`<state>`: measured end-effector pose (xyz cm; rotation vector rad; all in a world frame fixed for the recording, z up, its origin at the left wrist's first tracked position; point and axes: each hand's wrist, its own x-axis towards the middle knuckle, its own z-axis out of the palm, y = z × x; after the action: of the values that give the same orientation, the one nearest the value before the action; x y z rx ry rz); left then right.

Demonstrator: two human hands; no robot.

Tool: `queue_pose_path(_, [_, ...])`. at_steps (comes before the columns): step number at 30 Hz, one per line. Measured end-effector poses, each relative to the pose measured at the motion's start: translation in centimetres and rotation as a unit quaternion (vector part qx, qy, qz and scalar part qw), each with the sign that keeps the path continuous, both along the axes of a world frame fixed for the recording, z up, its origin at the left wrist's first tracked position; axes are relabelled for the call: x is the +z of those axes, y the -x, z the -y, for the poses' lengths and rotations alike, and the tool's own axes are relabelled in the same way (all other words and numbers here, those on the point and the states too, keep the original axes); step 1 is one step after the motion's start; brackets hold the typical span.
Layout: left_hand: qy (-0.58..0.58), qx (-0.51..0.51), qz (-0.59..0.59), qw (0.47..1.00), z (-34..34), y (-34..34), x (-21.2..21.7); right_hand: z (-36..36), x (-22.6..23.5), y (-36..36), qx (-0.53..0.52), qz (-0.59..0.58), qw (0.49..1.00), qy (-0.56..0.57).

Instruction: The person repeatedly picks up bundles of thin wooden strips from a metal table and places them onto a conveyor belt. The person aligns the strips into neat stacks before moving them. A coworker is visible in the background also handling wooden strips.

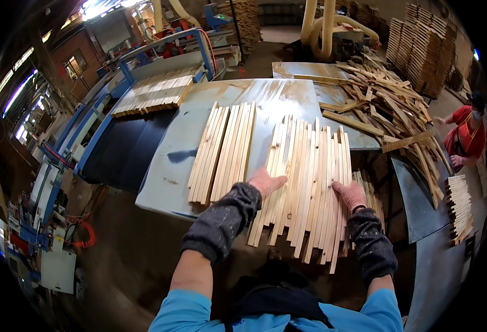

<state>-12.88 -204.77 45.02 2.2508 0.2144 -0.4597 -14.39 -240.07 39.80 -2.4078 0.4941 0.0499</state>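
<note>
A wide row of pale wooden strips (304,182) lies side by side with uneven ends, its near part jutting past the front edge of the grey table (166,171). My left hand (266,182), in a pink glove, clasps the row's left side, thumb across the top. On the right side my right hand (351,195), gloved alike, grips the strips with its thumb on top. The other fingers of both hands are mostly hidden. Left of the row lie two narrower groups of strips, an outer group (208,155) and an inner group (235,152), their ends more even.
A machine with a blue frame (205,52) and dark belt (127,144) stands left, bearing a row of strips (155,91). Loose wood pieces (393,105) are heaped at right. A person in red (467,133) stands beyond. More strips (368,191) sit low beside my right hand.
</note>
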Motion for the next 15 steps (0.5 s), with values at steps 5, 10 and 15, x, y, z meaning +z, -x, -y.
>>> queue_pose_path(5, [-0.148, -0.072, -0.071, 0.984, -2.3, -7.5, 3.4, -2.4, 1.0, -5.9, 0.007, 0.015, 1.000, -0.008])
queue_pose_path(10, [-0.089, -0.138, 0.284, 0.944, -5.4, -10.9, 4.9, -2.6, 1.8, -10.1, 0.009, -0.019, 0.999, 0.024])
queue_pose_path(15, [-0.195, 0.133, 0.206, 0.950, -28.0, -10.3, 3.5, -11.5, 6.2, -14.6, 0.060, -0.021, 0.996, 0.067])
